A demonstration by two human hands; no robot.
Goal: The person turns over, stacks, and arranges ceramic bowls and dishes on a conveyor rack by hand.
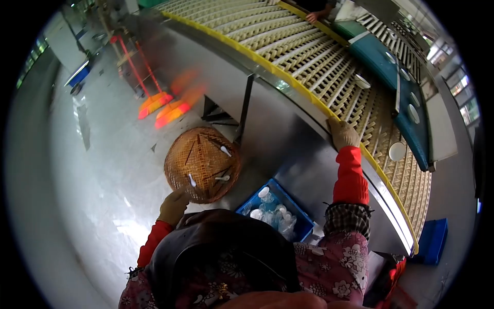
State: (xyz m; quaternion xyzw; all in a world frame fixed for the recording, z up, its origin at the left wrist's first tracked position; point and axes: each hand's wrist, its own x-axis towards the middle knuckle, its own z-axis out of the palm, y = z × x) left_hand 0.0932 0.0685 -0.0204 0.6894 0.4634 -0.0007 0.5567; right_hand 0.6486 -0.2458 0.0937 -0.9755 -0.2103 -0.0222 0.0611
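Basket (177,158) out front and left, spoons (226,151) lying across it! Brooms (149,105) beyond, a crate (305,229) to the basket's right, closer in, bags (288,227) inside. Over right runs the conveyor (288,53), dishes (397,151) on it, more dishes along the far-side ledge (416,141)!

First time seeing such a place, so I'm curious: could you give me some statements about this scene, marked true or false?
1. The right hand is at the yellow edge of the conveyor. True.
2. The left hand is on the conveyor. False: it is near the round woven basket.
3. White dishes lie on the conveyor. True.
4. The blue bin beside the basket is empty. False: white items lie in it.
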